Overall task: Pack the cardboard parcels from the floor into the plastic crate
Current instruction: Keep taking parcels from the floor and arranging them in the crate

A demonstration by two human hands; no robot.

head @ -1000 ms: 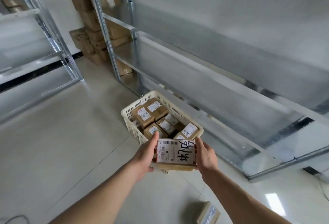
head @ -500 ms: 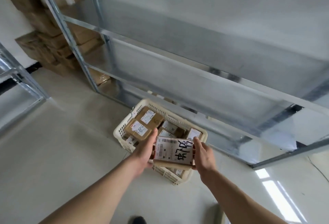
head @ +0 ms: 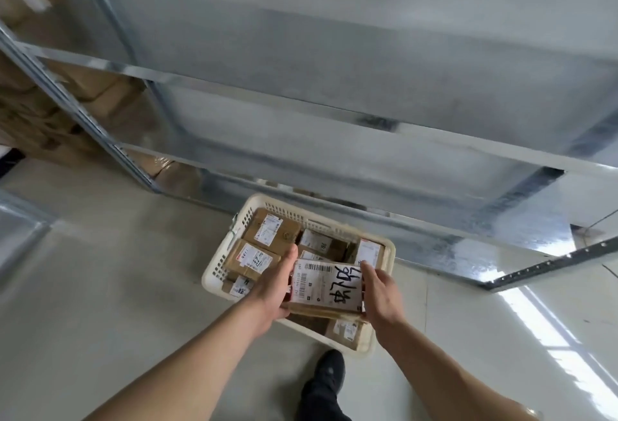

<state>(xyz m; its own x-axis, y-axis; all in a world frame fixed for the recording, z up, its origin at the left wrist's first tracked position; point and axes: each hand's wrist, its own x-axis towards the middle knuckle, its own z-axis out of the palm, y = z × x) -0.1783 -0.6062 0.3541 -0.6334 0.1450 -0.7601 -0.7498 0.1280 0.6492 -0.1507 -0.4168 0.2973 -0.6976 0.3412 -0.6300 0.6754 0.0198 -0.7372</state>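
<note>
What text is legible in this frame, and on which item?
Held parcel: barcode and large black handwritten marks, not clearly readable.
Parcel in crate, left side: handwritten marks, too blurred.
Other parcel labels in the crate: print too small to read.

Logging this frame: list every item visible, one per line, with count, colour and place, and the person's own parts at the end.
held parcel: one, brown with a white label bearing black handwriting, over the crate's near half.
crate: one, cream plastic, on the floor by the shelving.
packed parcels: at least seven, brown with white labels, inside the crate.
shelving: grey metal, behind the crate.
stacked cartons: several, brown, blurred, far left behind the shelving.
floor: pale, glossy.
shoe: one, black, near the crate.
left hand: grips the held parcel's left edge.
right hand: grips its right edge.
</note>
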